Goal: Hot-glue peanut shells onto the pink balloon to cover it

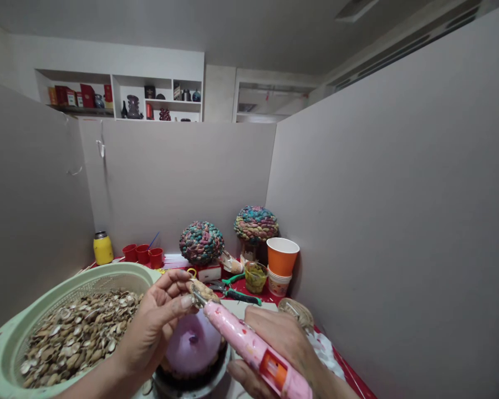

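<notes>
My left hand (164,305) is closed, pinching a tan, rough nut shell (205,290) between thumb and fingers. My right hand (280,338) is wrapped round a pink hot glue gun (241,332) with an orange trigger. The gun's metal nozzle points up and left, close against the shell; I cannot tell if it touches. Below both hands, a purple balloon (193,343) rests in a dark round bowl (216,382), tied knot upward. A band of shells seems to run round the balloon's lower side, partly hidden by my left hand.
A green colander (0,346) full of shells stands left. Behind are red cups (142,254), a yellow jar (103,247), two shell-covered domes (202,242), pliers (241,296), a glass cup (256,277) and orange paper cups (281,257). Grey partitions (178,172) enclose the table.
</notes>
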Demonstrator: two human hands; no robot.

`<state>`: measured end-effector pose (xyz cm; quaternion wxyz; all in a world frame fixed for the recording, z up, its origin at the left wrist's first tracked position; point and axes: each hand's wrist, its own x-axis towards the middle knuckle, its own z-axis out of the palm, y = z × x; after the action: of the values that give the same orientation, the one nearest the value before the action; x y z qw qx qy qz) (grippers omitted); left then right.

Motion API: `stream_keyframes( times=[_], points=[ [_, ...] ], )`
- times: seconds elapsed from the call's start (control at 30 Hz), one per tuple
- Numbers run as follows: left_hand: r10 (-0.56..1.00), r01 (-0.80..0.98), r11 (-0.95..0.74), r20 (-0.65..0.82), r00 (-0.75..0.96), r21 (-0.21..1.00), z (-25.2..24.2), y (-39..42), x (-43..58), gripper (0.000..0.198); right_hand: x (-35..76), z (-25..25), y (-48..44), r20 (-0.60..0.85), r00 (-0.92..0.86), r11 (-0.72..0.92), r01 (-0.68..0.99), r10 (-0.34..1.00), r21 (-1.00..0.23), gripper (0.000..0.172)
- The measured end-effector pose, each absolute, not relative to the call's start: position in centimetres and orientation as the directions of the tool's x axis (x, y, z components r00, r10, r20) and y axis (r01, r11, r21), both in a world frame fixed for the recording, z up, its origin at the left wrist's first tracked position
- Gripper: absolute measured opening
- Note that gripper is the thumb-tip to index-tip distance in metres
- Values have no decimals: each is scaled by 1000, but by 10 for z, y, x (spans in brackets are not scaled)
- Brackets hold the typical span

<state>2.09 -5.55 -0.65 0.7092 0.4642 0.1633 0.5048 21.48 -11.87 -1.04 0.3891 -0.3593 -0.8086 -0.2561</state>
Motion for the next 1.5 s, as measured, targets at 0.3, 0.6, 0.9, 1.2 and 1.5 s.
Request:
stream_keyframes(
  times=[0.3,0.6,0.9,1.2,1.5],
  points=[
    [871,-577,47,249,423,815,-4,-55,21,30,215,-9,-119,785,-470,573,799,403,184,58],
    [874,-589,41,257,413,807,-5,-55,19,29,214,-7,-120,806,-463,585,789,369,187,55],
    [891,-594,22,254,376,804,-3,-56,20,30,210,-2,-121,811,-462,596,782,359,183,61],
    [906,-608,22,242,348,793,1,-58,21,33,210,-1,-125,794,-480,582,787,373,202,60],
    [904,-632,16,259,339,774,1,-57,21,32,205,3,-126,805,-460,556,806,376,201,62]
  ],
)
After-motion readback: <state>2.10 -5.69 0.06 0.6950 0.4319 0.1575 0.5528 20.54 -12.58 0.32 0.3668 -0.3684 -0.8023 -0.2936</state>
